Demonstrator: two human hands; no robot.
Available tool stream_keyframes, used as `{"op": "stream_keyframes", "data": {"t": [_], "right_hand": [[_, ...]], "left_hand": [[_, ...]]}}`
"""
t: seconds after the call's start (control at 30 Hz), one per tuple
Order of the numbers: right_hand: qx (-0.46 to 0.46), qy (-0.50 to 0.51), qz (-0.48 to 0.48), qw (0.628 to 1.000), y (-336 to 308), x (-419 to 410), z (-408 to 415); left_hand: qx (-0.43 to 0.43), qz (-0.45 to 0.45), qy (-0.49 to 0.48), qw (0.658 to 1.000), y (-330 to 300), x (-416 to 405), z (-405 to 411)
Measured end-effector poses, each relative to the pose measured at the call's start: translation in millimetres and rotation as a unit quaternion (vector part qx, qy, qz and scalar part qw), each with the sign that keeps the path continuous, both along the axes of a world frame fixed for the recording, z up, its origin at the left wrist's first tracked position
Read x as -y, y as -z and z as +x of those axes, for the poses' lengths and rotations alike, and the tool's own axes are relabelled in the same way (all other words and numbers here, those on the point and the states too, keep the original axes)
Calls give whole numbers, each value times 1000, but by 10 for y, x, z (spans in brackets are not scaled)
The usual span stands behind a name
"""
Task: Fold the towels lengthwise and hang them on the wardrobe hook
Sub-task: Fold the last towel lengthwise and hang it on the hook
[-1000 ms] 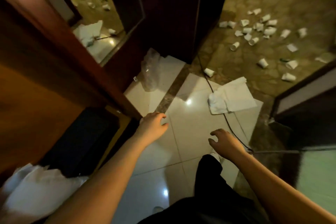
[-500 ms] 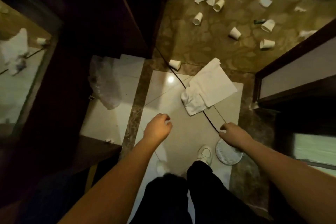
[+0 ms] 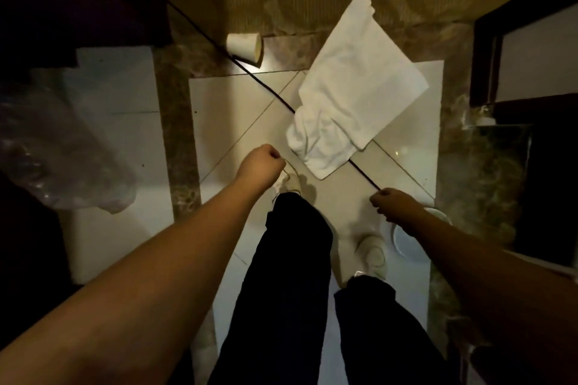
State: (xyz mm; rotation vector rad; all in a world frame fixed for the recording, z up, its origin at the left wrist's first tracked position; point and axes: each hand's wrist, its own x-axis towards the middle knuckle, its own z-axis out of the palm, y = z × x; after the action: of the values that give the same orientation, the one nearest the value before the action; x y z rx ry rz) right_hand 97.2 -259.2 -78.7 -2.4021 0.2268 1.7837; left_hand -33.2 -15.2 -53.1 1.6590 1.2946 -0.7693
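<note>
White towel [image 3: 353, 94] spread diagonally on pale floor tiles [image 3: 237, 122], near end bunched, far corner lapping onto brown carpet. Bare tile open left of towel. Left hand [image 3: 259, 166] and right hand [image 3: 391, 203] just short of towel's near edge, both clenched, grasping nothing. Black cable [image 3: 259, 81] running under towel; paper cup [image 3: 244, 45] tipped beyond towel's left edge.

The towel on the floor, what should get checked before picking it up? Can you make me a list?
1. Towel within view and uncovered: ok, it lies on the floor ahead of the shoes.
2. Left hand free: ok, fingers curled, holding nothing.
3. Right hand free: ok, curled, holding nothing.
4. Towel laid flat: not ok, its near end is bunched up.
5. Black cable clear of the towel: not ok, it runs under the bunched end.
6. Paper cup out of the way: ok, it lies apart from the towel.
</note>
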Motion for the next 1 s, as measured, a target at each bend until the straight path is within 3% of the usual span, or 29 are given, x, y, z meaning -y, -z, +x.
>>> {"op": "stream_keyframes", "data": {"t": [0.13, 0.23, 0.37, 0.53, 0.73, 0.83, 1.0], "right_hand": [[-70, 203, -15, 977, 806, -253, -75], [-96, 324, -17, 941, 1398, -442, -134], [-100, 415, -2, 904, 2097, -557, -243], [-76, 433, 23, 898, 2474, -727, -316], [-45, 467, 51, 882, 2183, -771, -241], [-11, 465, 91, 880, 1616, -765, -60], [-37, 439, 214, 872, 536, -772, 316]], "left_hand": [[-23, -43, 29, 998, 815, -61, 150], [-26, -67, -22, 997, 1390, -46, 252], [-33, -112, -152, 982, 1927, 9, 353], [-32, -113, -160, 980, 2238, 37, 402], [-15, -130, -220, 967, 1957, 60, 457], [5, -134, -262, 956, 1512, 39, 472], [62, -108, -326, 937, 706, 13, 518]]}}
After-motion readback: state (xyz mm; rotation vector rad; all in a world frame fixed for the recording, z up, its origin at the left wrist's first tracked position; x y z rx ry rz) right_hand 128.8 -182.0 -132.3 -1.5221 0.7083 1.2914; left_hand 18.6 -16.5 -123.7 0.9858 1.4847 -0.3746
